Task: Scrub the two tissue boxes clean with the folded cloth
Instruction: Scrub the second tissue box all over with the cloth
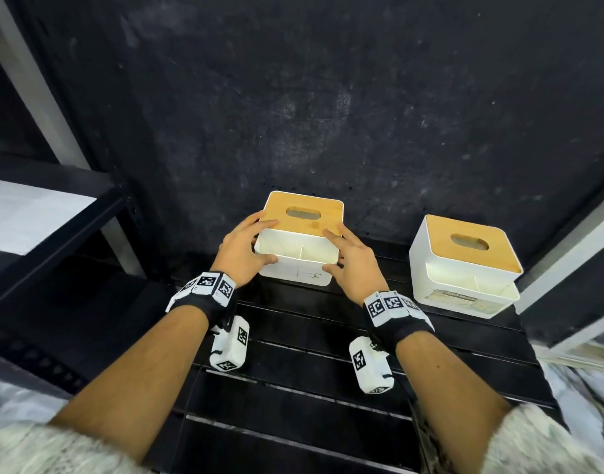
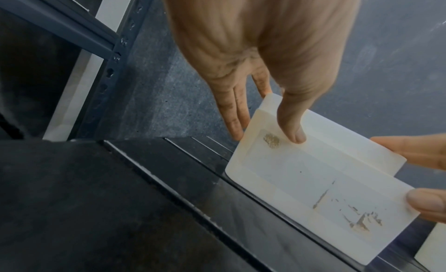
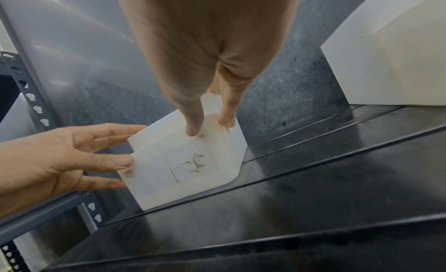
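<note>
Two white tissue boxes with wooden lids stand on a black slatted table. My left hand and right hand grip the left tissue box from both sides, thumbs on its front pocket and fingers along its side walls. In the left wrist view, the left hand holds the box, whose front carries brown stains. In the right wrist view, the right hand clasps the box's right corner. The second tissue box stands apart to the right. No cloth is in view.
A dark wall rises just behind the boxes. A black metal shelf rack stands at the left, and a pale frame runs along the right edge. Light fabric lies at the table's lower right.
</note>
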The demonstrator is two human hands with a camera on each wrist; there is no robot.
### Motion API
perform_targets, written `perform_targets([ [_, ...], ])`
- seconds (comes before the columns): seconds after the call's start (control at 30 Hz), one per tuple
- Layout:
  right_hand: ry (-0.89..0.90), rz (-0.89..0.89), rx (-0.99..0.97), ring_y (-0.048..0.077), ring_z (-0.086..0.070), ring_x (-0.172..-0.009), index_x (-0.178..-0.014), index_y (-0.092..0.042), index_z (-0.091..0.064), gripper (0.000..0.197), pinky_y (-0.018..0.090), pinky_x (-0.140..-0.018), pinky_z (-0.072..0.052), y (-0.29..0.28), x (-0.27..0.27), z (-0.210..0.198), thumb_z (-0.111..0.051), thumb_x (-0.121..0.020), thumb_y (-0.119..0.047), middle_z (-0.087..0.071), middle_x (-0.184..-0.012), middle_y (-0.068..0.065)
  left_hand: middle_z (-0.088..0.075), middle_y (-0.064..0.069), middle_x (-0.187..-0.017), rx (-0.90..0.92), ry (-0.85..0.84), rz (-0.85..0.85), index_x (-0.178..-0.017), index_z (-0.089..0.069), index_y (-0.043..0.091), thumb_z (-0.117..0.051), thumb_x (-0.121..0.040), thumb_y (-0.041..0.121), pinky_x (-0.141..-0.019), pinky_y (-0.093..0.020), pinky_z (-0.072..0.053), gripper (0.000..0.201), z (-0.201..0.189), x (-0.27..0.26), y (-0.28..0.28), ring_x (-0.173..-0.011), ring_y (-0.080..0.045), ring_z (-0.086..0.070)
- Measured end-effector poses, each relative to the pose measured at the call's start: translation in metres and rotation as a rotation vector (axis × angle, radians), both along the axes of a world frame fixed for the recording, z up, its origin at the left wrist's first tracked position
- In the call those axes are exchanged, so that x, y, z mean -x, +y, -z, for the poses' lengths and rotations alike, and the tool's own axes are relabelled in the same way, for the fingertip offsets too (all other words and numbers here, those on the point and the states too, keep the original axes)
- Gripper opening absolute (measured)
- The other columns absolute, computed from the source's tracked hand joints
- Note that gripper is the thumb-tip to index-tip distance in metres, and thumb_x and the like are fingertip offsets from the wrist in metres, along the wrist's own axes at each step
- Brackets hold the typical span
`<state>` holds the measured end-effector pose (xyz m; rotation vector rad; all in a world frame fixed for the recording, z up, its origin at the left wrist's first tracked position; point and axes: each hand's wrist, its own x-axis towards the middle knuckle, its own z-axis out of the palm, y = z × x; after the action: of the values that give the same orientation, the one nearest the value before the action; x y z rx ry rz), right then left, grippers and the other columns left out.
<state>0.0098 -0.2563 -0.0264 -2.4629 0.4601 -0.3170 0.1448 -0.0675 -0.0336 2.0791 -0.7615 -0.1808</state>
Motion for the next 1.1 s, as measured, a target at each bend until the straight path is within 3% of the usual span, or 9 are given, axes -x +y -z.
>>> perform_targets([
  [0.17, -0.019, 0.011, -0.018, 0.022, -0.063, -0.103, -0.142, -0.027, -0.040, 0.069, 0.035, -0.106, -0.042, 0.001, 0.001, 0.001, -0.070, -0.083, -0.009, -0.020, -0.157, -0.003, -0.038, 0.013, -0.155, 0.003, -0.006, 0.011, -0.138, -0.057, 0.031, -0.085, -0.077, 0.009, -0.104, -0.044, -0.050, 0.071, 0.001, -0.001, 0.000, -0.115, -0.017, -0.056],
  [0.37, -0.006, 0.008, -0.009, 0.021, -0.063, -0.102, -0.143, -0.027, -0.039, 0.068, 0.037, -0.106, -0.042, 0.003, 0.002, -0.001, -0.069, -0.084, -0.010, -0.018, -0.158, -0.002, -0.032, 0.016, -0.159, -0.047, -0.003, 0.021, -0.140, -0.052, 0.039, -0.084, -0.079, 0.013, -0.111, -0.053, -0.043, 0.074, 0.006, -0.007, 0.001, -0.135, -0.024, -0.048],
  [0.43, 0.006, -0.017, 0.008, 0.022, -0.060, -0.111, -0.144, -0.027, -0.037, 0.069, 0.039, -0.106, -0.041, 0.002, 0.004, -0.001, -0.069, -0.084, -0.011, -0.016, -0.158, -0.002, -0.029, 0.015, -0.161, -0.066, -0.006, 0.030, -0.142, -0.050, 0.039, -0.082, -0.081, 0.013, -0.113, -0.053, -0.040, 0.074, 0.005, -0.006, 0.001, -0.139, -0.023, -0.045],
  [0.53, 0.004, -0.042, 0.014, 0.020, -0.042, -0.132, -0.147, -0.031, -0.027, 0.074, 0.036, -0.110, -0.036, 0.001, 0.011, -0.005, -0.068, -0.086, -0.020, -0.010, -0.159, -0.005, -0.021, 0.013, -0.165, -0.080, 0.000, 0.040, -0.148, -0.043, 0.038, -0.080, -0.083, 0.014, -0.116, -0.052, -0.037, 0.079, 0.000, -0.002, 0.002, -0.144, -0.022, -0.039],
  [0.63, -0.004, 0.004, -0.026, 0.019, -0.033, -0.139, -0.149, -0.033, -0.018, 0.076, 0.036, -0.113, -0.030, -0.001, 0.024, -0.010, -0.063, -0.089, -0.030, -0.008, -0.159, -0.006, -0.015, 0.011, -0.167, -0.070, -0.021, 0.020, -0.154, -0.031, 0.039, -0.078, -0.085, 0.019, -0.118, -0.052, -0.034, 0.086, -0.006, 0.004, 0.007, -0.148, -0.021, -0.032],
  [0.7, 0.001, 0.029, -0.023, 0.019, -0.031, -0.140, -0.148, -0.030, -0.024, 0.069, 0.039, -0.114, -0.029, -0.003, 0.036, -0.016, -0.061, -0.090, -0.033, -0.015, -0.158, -0.004, -0.020, 0.006, -0.166, -0.047, -0.040, -0.022, -0.155, -0.030, 0.034, -0.076, -0.088, 0.021, -0.120, -0.046, -0.030, 0.082, -0.010, 0.012, 0.011, -0.148, -0.019, -0.031],
  [0.8, 0.030, 0.021, 0.033, 0.014, -0.039, -0.134, -0.139, -0.024, -0.043, 0.052, 0.029, -0.112, -0.029, -0.006, 0.065, -0.025, -0.060, -0.090, -0.033, -0.041, -0.147, -0.002, -0.036, 0.000, -0.157, -0.015, -0.058, -0.054, -0.152, -0.039, 0.025, -0.073, -0.090, 0.021, -0.116, -0.031, -0.031, 0.070, -0.011, 0.030, 0.023, -0.142, -0.017, -0.039],
  [0.87, 0.105, -0.031, 0.081, 0.013, -0.045, -0.128, -0.131, -0.025, -0.052, 0.044, 0.025, -0.108, -0.030, -0.004, 0.094, -0.026, -0.060, -0.090, -0.035, -0.051, -0.139, -0.004, -0.044, 0.000, -0.150, -0.050, -0.070, -0.022, -0.149, -0.044, 0.022, -0.073, -0.090, 0.020, -0.110, -0.024, -0.030, 0.066, -0.009, 0.041, 0.034, -0.137, -0.016, -0.043],
  [1.1, 0.531, -0.045, 0.229, 0.012, -0.020, -0.142, -0.137, -0.037, -0.040, 0.054, 0.036, -0.113, -0.027, 0.020, 0.208, 0.012, -0.049, -0.087, -0.056, -0.022, -0.155, -0.011, -0.056, 0.005, -0.133, -0.142, -0.035, 0.119, -0.134, -0.060, 0.021, -0.075, -0.088, 0.017, -0.099, -0.002, -0.026, 0.048, 0.014, 0.086, 0.085, -0.124, -0.008, -0.051],
])
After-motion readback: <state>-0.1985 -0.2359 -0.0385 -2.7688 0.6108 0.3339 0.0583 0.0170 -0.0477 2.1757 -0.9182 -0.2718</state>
